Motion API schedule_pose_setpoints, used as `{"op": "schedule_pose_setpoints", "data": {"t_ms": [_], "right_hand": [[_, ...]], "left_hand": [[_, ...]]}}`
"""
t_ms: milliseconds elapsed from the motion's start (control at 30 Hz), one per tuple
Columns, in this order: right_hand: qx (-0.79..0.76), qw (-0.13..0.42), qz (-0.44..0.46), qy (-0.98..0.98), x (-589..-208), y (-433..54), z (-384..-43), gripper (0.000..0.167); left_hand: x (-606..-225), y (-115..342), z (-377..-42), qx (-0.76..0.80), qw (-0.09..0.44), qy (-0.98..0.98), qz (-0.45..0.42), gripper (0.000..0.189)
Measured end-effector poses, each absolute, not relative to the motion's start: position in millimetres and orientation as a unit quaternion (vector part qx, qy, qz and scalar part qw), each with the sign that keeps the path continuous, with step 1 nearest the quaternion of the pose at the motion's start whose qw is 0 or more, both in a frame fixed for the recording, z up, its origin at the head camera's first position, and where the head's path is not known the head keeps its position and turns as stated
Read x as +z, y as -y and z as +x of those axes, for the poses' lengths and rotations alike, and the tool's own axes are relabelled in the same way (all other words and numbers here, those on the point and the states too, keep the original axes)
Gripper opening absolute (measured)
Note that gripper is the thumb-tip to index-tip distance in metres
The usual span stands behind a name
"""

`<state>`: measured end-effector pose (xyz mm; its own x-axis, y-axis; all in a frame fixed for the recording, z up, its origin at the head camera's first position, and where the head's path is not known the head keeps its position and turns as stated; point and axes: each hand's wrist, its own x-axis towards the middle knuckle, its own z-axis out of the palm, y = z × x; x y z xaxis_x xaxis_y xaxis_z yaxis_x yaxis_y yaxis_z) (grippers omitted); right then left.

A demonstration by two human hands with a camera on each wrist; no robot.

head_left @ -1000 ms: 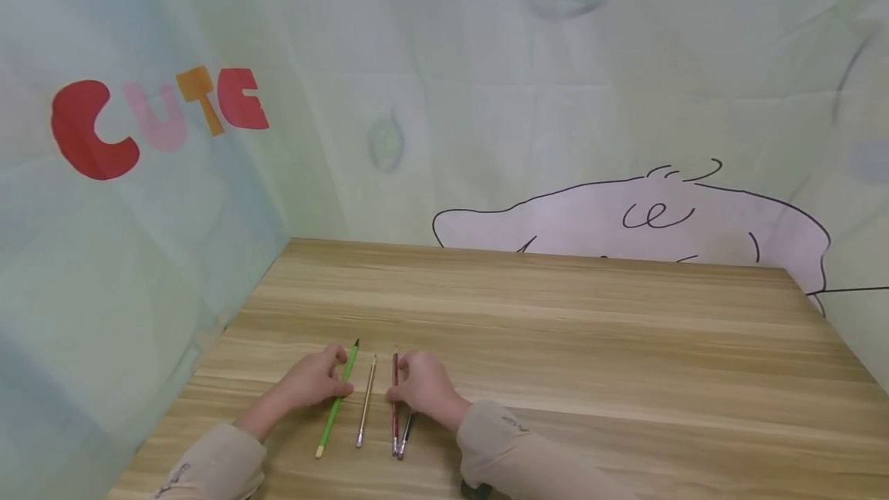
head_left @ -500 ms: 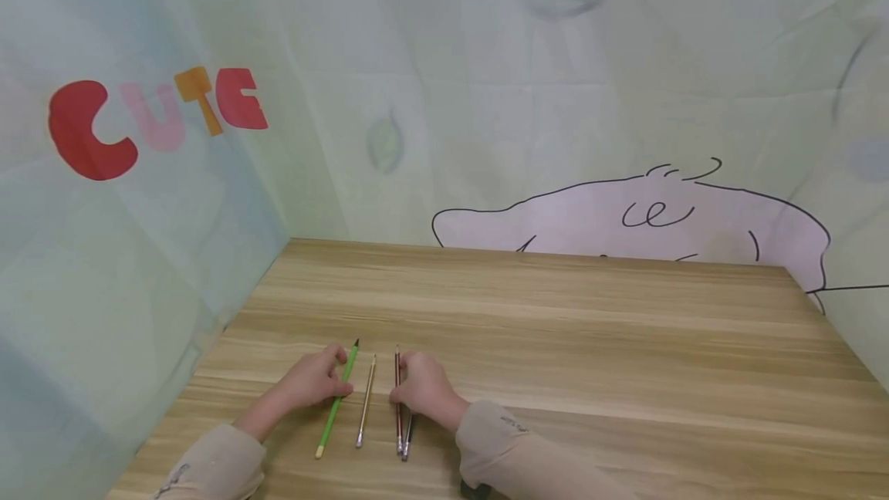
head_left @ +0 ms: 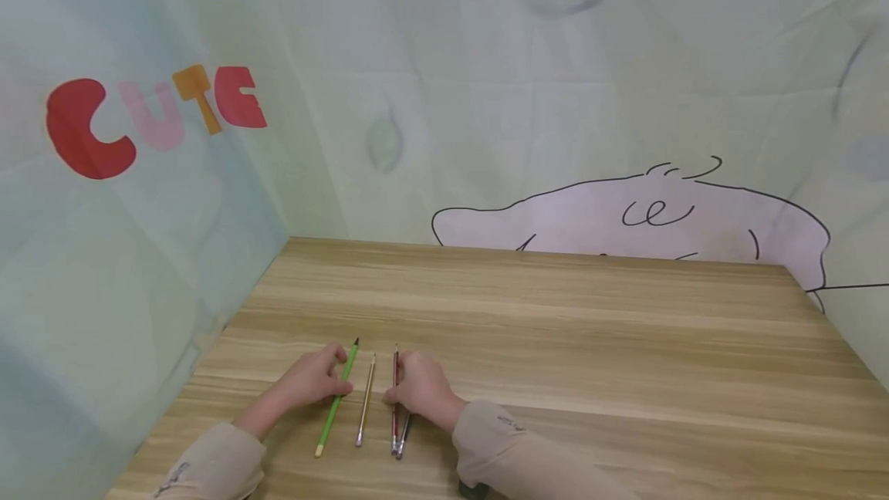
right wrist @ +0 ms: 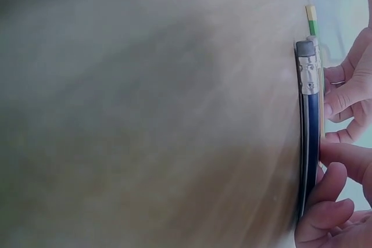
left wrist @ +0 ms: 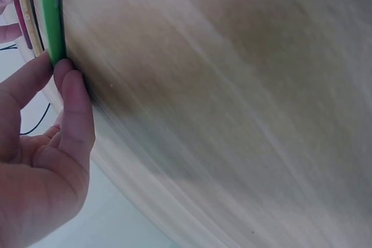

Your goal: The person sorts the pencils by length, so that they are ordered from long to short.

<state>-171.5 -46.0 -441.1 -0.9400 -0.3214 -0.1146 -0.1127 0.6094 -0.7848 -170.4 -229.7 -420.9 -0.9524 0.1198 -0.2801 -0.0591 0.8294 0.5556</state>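
Four-fingered views aside, my left hand (head_left: 312, 378) pinches a green pencil (head_left: 329, 427) with a dark tip and pale end, lying slanted on the table. In the left wrist view, thumb and fingertips meet at that green pencil (left wrist: 52, 21). A thin gold pencil (head_left: 366, 401) lies between my hands, untouched. On its right, my right hand (head_left: 425, 386) grips a dark red pencil (head_left: 395, 430) and a dark blue pencil (head_left: 404, 434) side by side, thumb on their left. The right wrist view shows the blue pencil (right wrist: 314, 117) with its grey eraser and metal band; the red one is mostly hidden there.
The wood-grain table (head_left: 556, 330) reaches back to a printed cloth backdrop (head_left: 333, 99). Another cloth wall (head_left: 90, 253) with coloured letters borders the left side. A small dark object (head_left: 474, 490) shows below the right sleeve.
The red and blue pencils shifted slightly right with my right hand, then slightly back left. My left hand, the green pencil and the gold pencil stay almost where they were.
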Motion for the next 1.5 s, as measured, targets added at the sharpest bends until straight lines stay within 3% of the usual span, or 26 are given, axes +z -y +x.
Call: {"op": "schedule_pose_setpoints", "data": {"t_ms": [667, 933, 1500], "right_hand": [[-0.41, 0.119, -0.133, -0.894, -440, 46, -171, 0.023], [-0.463, 0.156, -0.135, -0.862, -442, 42, -174, 0.057], [-0.253, 0.102, -0.349, -0.896, -435, 24, -193, 0.039]], "left_hand": [[-419, 229, -169, 0.289, 0.148, -0.946, 0.018, 0.037], [-418, 229, -168, 0.287, 0.149, -0.946, 0.014, 0.038], [-418, 228, -169, 0.291, 0.152, -0.945, 0.011, 0.038]]}}
